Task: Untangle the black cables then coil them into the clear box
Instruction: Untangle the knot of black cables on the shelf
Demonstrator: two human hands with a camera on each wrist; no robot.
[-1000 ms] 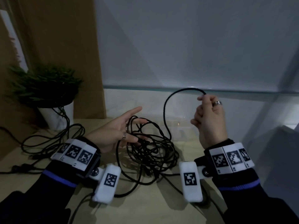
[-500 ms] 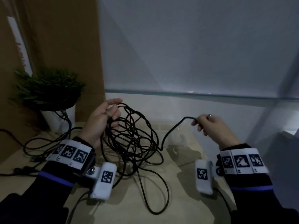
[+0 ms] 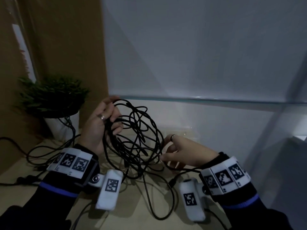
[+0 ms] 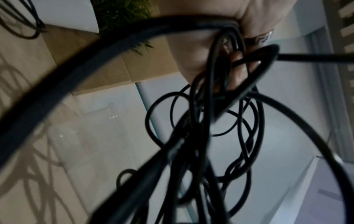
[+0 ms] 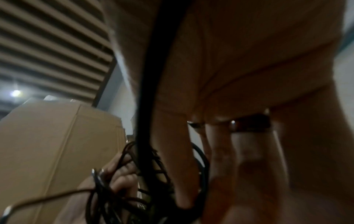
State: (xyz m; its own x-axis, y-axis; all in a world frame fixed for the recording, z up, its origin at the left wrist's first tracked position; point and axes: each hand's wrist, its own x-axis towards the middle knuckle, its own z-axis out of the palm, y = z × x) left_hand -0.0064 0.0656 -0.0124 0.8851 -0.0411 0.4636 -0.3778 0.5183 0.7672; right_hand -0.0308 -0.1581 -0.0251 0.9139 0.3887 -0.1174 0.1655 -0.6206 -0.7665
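Closest to the camera in the head view, a loose loop of black cable [image 3: 159, 205] trails down onto the tan surface [image 3: 129, 218], between the two wrist cameras. Just past that, the right hand [image 3: 186, 153] sits low with a strand pinched between thumb and fingers at the right edge of the bundle, so that grip is closed on cable. The left hand [image 3: 99, 128] is higher and further back, fingers curled round several strands at the upper left of the tangle [image 3: 134, 138], which hangs between the two hands, mostly lifted off the surface.

The left wrist view shows what the head cam can't: strands running right through the curled fingers [image 4: 237, 72], bunched up, with loops dangling below. It also catches the clear box [image 4: 91, 121] sitting on the surface, pretty faint. In the head view the clear box [image 3: 179, 135] is only barely visible behind the tangle, just beyond the right hand. I can't tell whether any cable is in it.

The right wrist view is blurry, but one thick strand [image 5: 151, 75] crosses the palm, and you can see the left hand's fingers [image 5: 122, 174] wrapped in cable beyond it.

Further back on the left there's a potted plant [image 3: 53, 100] with other cables [image 3: 41, 151] lying by it, then a cardboard panel [image 3: 66, 47] and the pale wall [image 3: 199, 47].
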